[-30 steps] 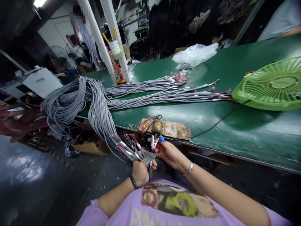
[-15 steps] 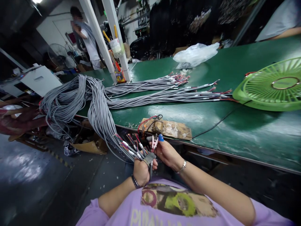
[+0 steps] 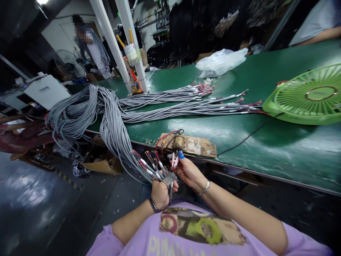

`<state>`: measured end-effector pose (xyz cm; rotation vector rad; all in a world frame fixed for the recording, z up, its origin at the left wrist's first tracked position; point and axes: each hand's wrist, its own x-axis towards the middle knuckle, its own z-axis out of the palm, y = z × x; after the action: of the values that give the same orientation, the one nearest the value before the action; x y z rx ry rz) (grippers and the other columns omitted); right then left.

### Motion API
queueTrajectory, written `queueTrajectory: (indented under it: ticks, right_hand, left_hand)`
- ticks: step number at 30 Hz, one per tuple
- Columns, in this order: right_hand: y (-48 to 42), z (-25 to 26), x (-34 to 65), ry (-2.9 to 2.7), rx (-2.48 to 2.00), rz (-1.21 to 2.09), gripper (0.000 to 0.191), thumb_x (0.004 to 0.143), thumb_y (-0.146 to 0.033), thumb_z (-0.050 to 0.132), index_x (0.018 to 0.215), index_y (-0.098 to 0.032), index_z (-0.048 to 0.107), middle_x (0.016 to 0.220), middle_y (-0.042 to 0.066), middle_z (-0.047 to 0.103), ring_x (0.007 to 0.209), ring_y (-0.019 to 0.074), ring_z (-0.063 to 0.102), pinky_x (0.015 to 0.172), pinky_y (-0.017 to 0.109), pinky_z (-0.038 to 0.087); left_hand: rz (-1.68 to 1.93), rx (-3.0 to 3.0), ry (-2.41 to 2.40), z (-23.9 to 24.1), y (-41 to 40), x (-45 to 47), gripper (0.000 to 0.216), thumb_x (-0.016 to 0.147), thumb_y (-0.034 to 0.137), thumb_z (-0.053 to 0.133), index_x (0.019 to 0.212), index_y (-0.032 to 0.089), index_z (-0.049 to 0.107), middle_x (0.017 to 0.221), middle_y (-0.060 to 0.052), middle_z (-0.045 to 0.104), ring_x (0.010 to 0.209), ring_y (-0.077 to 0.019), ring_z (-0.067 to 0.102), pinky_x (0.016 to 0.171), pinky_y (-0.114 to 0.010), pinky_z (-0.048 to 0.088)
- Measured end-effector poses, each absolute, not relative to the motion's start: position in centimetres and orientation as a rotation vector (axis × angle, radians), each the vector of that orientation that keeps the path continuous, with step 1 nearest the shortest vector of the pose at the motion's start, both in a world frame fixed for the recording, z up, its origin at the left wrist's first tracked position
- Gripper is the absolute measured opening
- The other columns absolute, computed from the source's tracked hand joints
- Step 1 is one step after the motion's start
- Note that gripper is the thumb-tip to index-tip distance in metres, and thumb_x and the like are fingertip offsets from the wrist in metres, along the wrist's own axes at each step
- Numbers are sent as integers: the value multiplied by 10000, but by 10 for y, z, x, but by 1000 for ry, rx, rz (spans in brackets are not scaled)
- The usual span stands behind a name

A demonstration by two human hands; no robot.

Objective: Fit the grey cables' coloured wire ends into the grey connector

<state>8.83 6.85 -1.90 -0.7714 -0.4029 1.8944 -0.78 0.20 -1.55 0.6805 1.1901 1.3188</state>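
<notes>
My left hand is closed round a bundle of grey cables, whose stripped ends fan out in thin coloured wires. A grey wrap lies across that hand at the thumb. Just right of the wire ends is my right hand, its fingers drawn together and a blue cover on one fingertip. At these fingers shows a small pale pink, clip-like piece; whether it is held or worn cannot be made out. Close behind, a wooden board with red and black leads lies at the table's edge.
More grey cables stretch over the green table and hang off its left side. A green fan, a clear plastic bag and white posts stand about. One person is at the back, with another's arm upper right.
Both hands keep nearly the same pose; my right hand has shifted very slightly left. The person at the back has turned and leaned left.
</notes>
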Motion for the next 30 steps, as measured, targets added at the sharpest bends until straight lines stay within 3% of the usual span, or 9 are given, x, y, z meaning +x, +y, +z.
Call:
queueTrajectory:
  ticks: [11, 19, 30]
  right_hand:
    - [69, -26, 88, -419, -753, 1901, 359, 654, -506, 717, 707, -156, 656, 611, -6, 594, 538, 97, 500, 516, 219, 418]
    - [60, -22, 104, -457, -673, 2122, 404, 809, -562, 510, 797, -174, 620, 698, 24, 603, 561, 106, 524, 526, 217, 449]
    - [62, -7, 109, -649, -727, 2030, 265, 733, -423, 677, 804, -169, 646, 624, -10, 559, 549, 85, 485, 509, 189, 432]
  left_hand:
    - [1284, 670, 1228, -12, 3, -7, 265, 649, 343, 673, 524, 127, 582, 404, -7, 552, 353, -83, 472, 383, -194, 367]
    - [1291, 705, 1184, -12, -7, -14, 280, 651, 376, 689, 549, 135, 587, 411, 1, 553, 352, -79, 467, 374, -189, 365]
    - [1380, 674, 1208, -4, -6, -12, 283, 653, 363, 687, 521, 137, 580, 451, 4, 561, 395, -82, 489, 398, -189, 368]
